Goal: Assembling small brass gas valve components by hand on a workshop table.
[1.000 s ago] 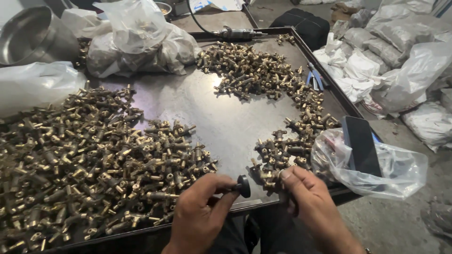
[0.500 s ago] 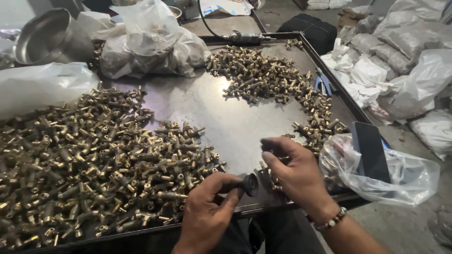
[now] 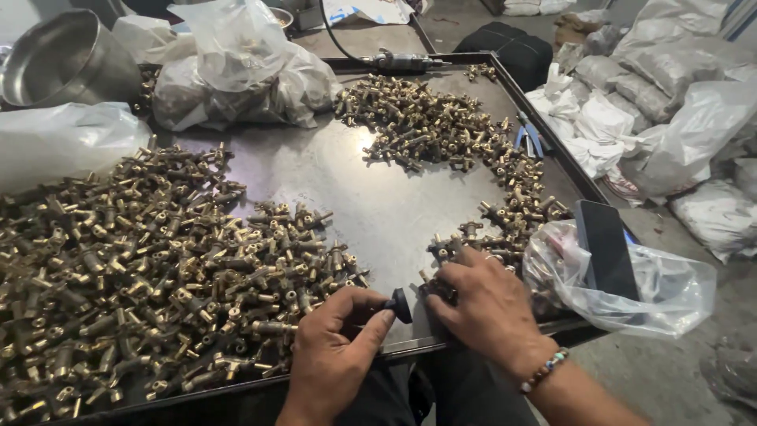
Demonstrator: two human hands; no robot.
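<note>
Closest to us, our left hand [image 3: 335, 359] pinches a small black round knob [image 3: 400, 304] between thumb and fingers, right at the near edge of the big dark metal tray [image 3: 378, 213]. Our right hand [image 3: 485, 304], with a bead bracelet [image 3: 544, 371] on its wrist, lies just beside the knob; its fingers are curled down tight on a small brass fitting [image 3: 438, 290], and we cannot see much of that piece. Just right of this hand sits a see-through plastic bag [image 3: 631, 288], puffy and crinkled, hanging a little over the tray's right rim, with a flat black rectangle [image 3: 605, 248] lying on top of it. To the left, a huge heap of short brass fittings [image 3: 142, 268] covers most of that side of the tray. A thinner trail of the same brass fittings [image 3: 441, 138] bends along the right side up to the far corner. Between the two heaps the tray is bare and shiny, so there is open room in the middle. Small blue-handled pliers [image 3: 530, 138] lie near the right rim. Farther back, white crumpled plastic bags [image 3: 236, 75] rest on the far left part, and a shiny steel bucket [image 3: 67, 59] lies tipped on its side by them. A grey power tool with a black cord [image 3: 398, 60] lies along the far edge. Off the tray on the right, many grey and white filled bags [image 3: 670, 102] pile on the floor.
</note>
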